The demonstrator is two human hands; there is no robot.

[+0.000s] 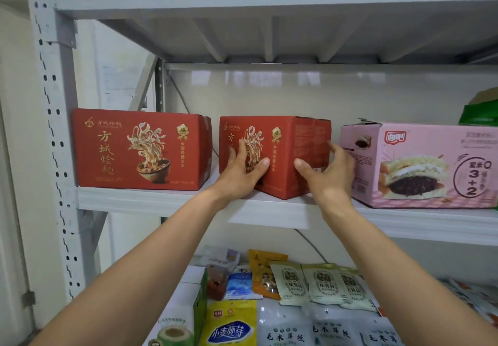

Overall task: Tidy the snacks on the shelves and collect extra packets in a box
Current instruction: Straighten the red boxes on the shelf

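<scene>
Two red noodle boxes stand on the grey metal shelf point(151, 201). The left red box point(140, 149) faces front. The middle red box point(285, 141) is turned corner-forward. My left hand point(242, 168) lies flat with spread fingers on its front face. My right hand point(326, 170) is at its right side, thumb on the face and fingers reaching round toward the far side. A pink cake box point(420, 165) stands to the right, close to my right hand.
A green bag point(482, 111) sits behind the pink box. The lower shelf holds several snack packets: pale green packets point(320, 283), a yellow packet point(231, 324), white packets point(334, 329), an orange packet point(264, 270) and a green-and-white carton point(186, 313). A perforated upright point(54, 141) stands at the left.
</scene>
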